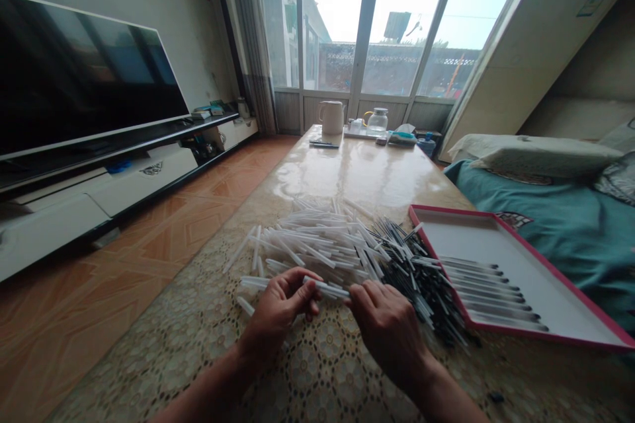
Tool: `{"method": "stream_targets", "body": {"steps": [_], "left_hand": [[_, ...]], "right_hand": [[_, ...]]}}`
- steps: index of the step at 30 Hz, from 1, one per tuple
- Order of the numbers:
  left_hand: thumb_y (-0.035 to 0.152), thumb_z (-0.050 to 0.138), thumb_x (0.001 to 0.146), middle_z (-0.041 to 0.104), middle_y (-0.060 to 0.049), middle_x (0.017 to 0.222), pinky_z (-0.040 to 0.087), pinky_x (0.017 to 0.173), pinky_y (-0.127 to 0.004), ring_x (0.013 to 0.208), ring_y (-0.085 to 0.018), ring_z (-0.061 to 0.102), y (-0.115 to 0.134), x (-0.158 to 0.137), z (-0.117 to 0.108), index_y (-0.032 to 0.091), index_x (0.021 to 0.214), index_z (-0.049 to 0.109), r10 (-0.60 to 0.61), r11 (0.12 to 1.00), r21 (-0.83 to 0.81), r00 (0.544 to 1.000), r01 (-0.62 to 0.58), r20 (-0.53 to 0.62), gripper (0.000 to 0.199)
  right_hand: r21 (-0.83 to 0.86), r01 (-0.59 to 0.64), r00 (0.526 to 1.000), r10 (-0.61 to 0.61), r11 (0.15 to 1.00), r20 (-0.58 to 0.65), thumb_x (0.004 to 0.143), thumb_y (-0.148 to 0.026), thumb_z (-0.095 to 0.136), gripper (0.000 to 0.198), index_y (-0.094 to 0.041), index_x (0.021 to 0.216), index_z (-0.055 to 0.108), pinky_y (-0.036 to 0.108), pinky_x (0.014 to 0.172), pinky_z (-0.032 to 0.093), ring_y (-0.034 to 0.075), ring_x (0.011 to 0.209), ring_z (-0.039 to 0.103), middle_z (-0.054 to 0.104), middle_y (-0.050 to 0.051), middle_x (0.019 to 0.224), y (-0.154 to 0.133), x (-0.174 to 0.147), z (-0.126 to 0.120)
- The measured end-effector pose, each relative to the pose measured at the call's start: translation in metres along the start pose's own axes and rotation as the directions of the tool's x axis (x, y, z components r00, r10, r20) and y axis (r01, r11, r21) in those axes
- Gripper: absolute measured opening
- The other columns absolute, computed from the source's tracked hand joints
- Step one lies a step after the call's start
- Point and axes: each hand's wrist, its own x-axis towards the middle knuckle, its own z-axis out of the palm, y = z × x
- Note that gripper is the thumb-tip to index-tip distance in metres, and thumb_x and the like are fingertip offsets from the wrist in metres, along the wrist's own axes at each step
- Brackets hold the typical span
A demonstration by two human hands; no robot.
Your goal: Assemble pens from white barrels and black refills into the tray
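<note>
Both hands meet over the near part of the table. A thin white plastic tube point(331, 289) spans the gap between them. The fingers of my left hand point(282, 304) are closed on its left end, and my right hand point(384, 314) pinches the right end; what else lies inside the right fingers is hidden. Just beyond my hands is a loose heap of white tubes point(310, 238). To its right lies a pile of thin black sticks point(429, 291), some with pale, clear-looking parts. In the red-rimmed shallow box point(469, 215), several clear tubes with dark tips point(491, 297) lie side by side.
The table point(317, 370) has a patterned cover. At its far end stand a beige jug point(332, 117), a glass pitcher point(378, 120) and a tissue pack point(403, 136). A small black piece point(495, 397) lies near the front right. A teal-covered seat point(555, 205) runs along the right.
</note>
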Motion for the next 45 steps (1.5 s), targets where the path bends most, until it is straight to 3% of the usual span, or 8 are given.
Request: {"method": "stream_targets", "body": {"steps": [9, 21, 26, 30, 34, 39, 42, 45], "left_hand": [[0.037, 0.075, 0.075, 0.061, 0.002, 0.058, 0.037, 0.047, -0.015, 0.048, -0.006, 0.051, -0.01, -0.003, 0.0, 0.015, 0.085, 0.067, 0.075, 0.997, -0.01, 0.997, -0.075, 0.0, 0.025], [0.035, 0.072, 0.077, 0.061, 0.001, 0.06, 0.04, 0.046, -0.018, 0.047, -0.007, 0.053, -0.005, -0.007, 0.003, 0.014, 0.084, 0.067, 0.118, 0.989, 0.077, 0.991, -0.123, 0.069, 0.023], [0.038, 0.073, 0.075, 0.062, 0.001, 0.064, 0.042, 0.046, -0.019, 0.047, -0.008, 0.053, -0.002, -0.003, 0.002, 0.013, 0.098, 0.066, 0.077, 0.987, 0.135, 0.995, -0.084, 0.059, 0.034], [0.04, 0.07, 0.078, 0.062, 0.001, 0.068, 0.043, 0.046, -0.02, 0.047, -0.009, 0.053, -0.003, -0.001, -0.001, 0.014, 0.123, 0.056, 0.186, 0.947, 0.272, 0.982, -0.17, -0.033, 0.053], [0.041, 0.063, 0.083, 0.06, 0.001, 0.066, 0.044, 0.045, -0.021, 0.047, -0.01, 0.053, -0.007, -0.003, -0.003, 0.014, 0.118, 0.059, 0.252, 0.895, 0.391, 0.967, -0.216, -0.042, 0.045], [0.04, 0.061, 0.084, 0.06, 0.001, 0.066, 0.045, 0.046, -0.022, 0.049, -0.011, 0.054, -0.009, -0.006, -0.003, 0.016, 0.112, 0.062, 0.251, 0.869, 0.447, 0.968, -0.213, -0.026, 0.037], [0.04, 0.061, 0.084, 0.06, 0.001, 0.066, 0.045, 0.046, -0.021, 0.05, -0.011, 0.055, -0.008, -0.005, -0.003, 0.017, 0.11, 0.063, 0.248, 0.868, 0.453, 0.968, -0.206, -0.035, 0.035], [0.04, 0.061, 0.084, 0.06, 0.001, 0.065, 0.044, 0.045, -0.021, 0.048, -0.011, 0.055, -0.009, -0.005, -0.004, 0.016, 0.108, 0.063, 0.26, 0.867, 0.447, 0.965, -0.22, -0.029, 0.034]], "right_hand": [[0.244, -0.17, 0.984, 0.15, 0.955, 0.099, 0.1, -0.027, 0.035, 0.029, -0.02, 0.077, 0.052, 0.027, 0.055, 0.023, 0.014, 0.055, 0.051, 0.057, 0.001, 0.065, -0.004, -0.003, 0.001], [0.654, -0.534, 0.834, 0.208, 0.537, 0.51, 0.093, -0.042, 0.041, 0.038, -0.018, 0.067, 0.052, 0.022, 0.055, 0.029, 0.011, 0.057, 0.038, 0.039, -0.004, 0.059, 0.004, 0.005, -0.012], [0.664, -0.54, 0.833, 0.211, 0.517, 0.512, 0.093, -0.042, 0.044, 0.036, -0.016, 0.069, 0.055, 0.023, 0.054, 0.029, 0.011, 0.057, 0.037, 0.04, -0.004, 0.059, 0.009, 0.005, -0.01], [0.654, -0.52, 0.854, 0.343, 0.549, 0.391, 0.093, -0.042, 0.043, 0.032, -0.016, 0.084, 0.06, 0.023, 0.054, 0.033, 0.012, 0.058, 0.042, 0.046, -0.003, 0.061, 0.026, 0.007, -0.014], [0.593, -0.576, 0.791, 0.565, 0.562, 0.233, 0.093, -0.042, 0.04, 0.032, -0.016, 0.105, 0.055, 0.025, 0.055, 0.04, 0.015, 0.057, 0.053, 0.057, 0.0, 0.065, 0.054, 0.01, -0.033], [0.393, -0.684, 0.708, 0.69, 0.615, 0.152, 0.089, -0.035, 0.043, 0.022, -0.02, 0.097, 0.056, 0.028, 0.062, 0.046, 0.019, 0.068, 0.064, 0.067, 0.005, 0.076, 0.098, 0.011, -0.07], [0.07, -0.713, 0.701, 0.707, 0.698, 0.092, 0.085, -0.028, 0.051, 0.015, -0.02, 0.091, 0.063, 0.03, 0.07, 0.045, 0.023, 0.08, 0.065, 0.069, 0.008, 0.087, 0.138, 0.006, -0.079], [-0.318, -0.613, 0.747, 0.661, 0.723, 0.064, 0.087, -0.023, 0.051, 0.018, -0.017, 0.097, 0.065, 0.033, 0.079, 0.042, 0.027, 0.095, 0.06, 0.067, 0.012, 0.097, 0.184, -0.005, -0.075]]}}
